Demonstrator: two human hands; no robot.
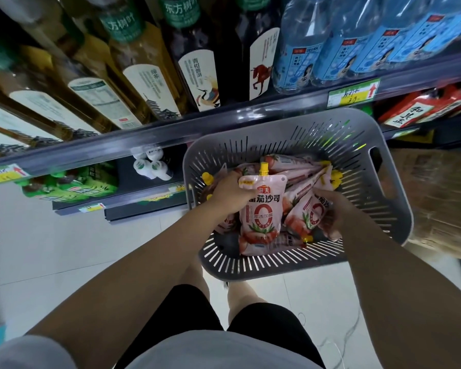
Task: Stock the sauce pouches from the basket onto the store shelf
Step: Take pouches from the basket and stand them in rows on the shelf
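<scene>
Left of the grey basket [383,214], tea bottles [155,83] stand on the shelf [144,145], green packs [72,185] beneath it. At the basket's left side, the left hand [230,195] has its fingers [246,197] wrapped round an upright sauce pouch [261,211] with a yellow cap, lifted above the pile inside the basket. Right of that pouch, still inside the basket, the right hand [333,211] curls its fingers about a second pouch [308,211] lying tilted. Beyond the basket's far right corner, blue-labelled water bottles [357,49] fill the shelf.
</scene>
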